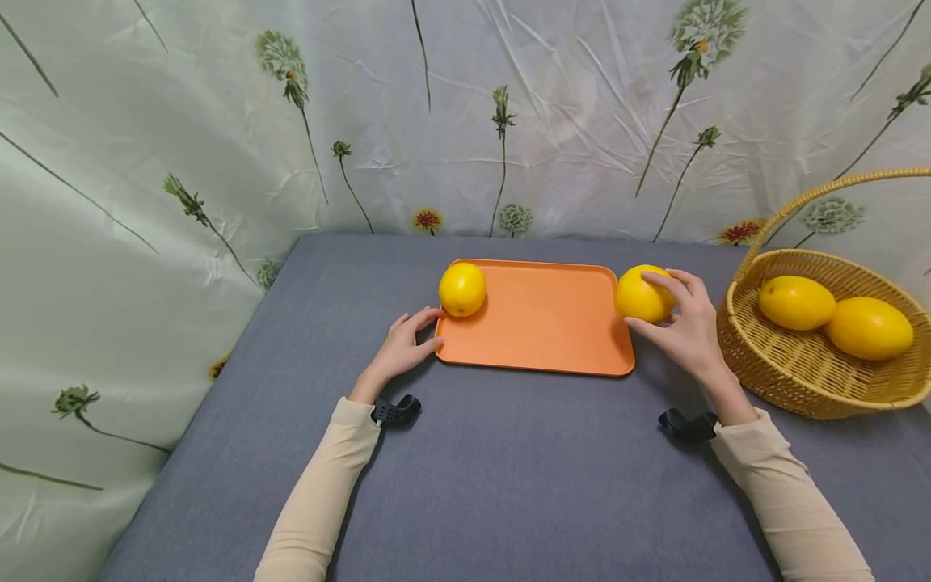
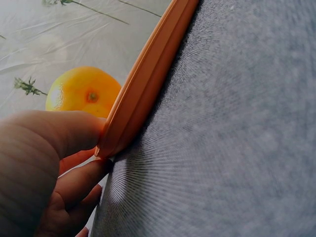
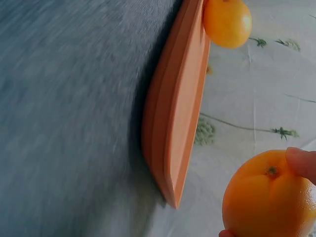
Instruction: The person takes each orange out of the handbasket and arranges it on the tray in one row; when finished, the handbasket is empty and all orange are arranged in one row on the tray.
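An orange tray (image 1: 545, 315) lies on the grey cloth, and a round yellow-orange fruit, seemingly an orange (image 1: 462, 289), sits at its back left corner. My left hand (image 1: 402, 346) holds the tray's left edge between thumb and fingers; the left wrist view shows the thumb (image 2: 74, 131) against the rim. At the other end, my right hand (image 1: 680, 323) grips a second orange (image 1: 640, 293) between thumb and fingers, beside the tray's right edge. In the right wrist view this held orange (image 3: 269, 197) appears apart from the tray, its stem spot visible.
A wicker basket (image 1: 793, 380) with a tall handle stands at the right, just beyond my right hand. Two yellow oval fruits, one nearer the left (image 1: 796, 302), lie inside it. A flower-patterned curtain (image 1: 436, 105) hangs behind the grey cloth-covered table (image 1: 524, 477).
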{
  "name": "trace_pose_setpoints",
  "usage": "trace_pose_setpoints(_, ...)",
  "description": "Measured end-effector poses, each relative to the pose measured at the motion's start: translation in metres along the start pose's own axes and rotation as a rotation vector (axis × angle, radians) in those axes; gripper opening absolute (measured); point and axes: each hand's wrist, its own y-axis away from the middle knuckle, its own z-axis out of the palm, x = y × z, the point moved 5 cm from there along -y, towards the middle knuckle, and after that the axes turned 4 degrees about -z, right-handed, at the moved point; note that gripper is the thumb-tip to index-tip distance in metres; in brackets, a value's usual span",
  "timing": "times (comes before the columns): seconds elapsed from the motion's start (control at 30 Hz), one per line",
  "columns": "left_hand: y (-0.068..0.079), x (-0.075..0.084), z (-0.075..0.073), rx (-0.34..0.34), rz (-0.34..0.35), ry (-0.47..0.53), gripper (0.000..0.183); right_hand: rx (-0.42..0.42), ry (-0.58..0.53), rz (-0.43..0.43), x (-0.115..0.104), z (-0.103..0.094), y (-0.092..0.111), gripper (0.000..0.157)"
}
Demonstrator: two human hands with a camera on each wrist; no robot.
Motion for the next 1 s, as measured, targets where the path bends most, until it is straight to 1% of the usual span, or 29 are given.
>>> trace_pose_setpoints(0.2,0.0,0.0,-0.001,-0.004,-0.003,-0.004,0.052,-0.023,-0.002,-0.001,-0.005,0.018,-0.007,0.063)
trace_pose_setpoints(0.5,0.0,0.001,-0.001,-0.007,-0.003,0.0,0.051,-0.073,-0.023,-0.038,-0.016,0.047,-0.015,0.064)
trace_pose_setpoints(0.77,-0.001,0.001,0.0,-0.005,-0.006,0.0,0.05,-0.109,-0.088,-0.018,-0.021,0.066,-0.022,0.064)
trace_pose_setpoints(1.0,0.0,0.002,0.0,-0.007,0.0,0.002,0.05,-0.161,-0.107,-0.005,-0.029,0.084,-0.027,0.064)
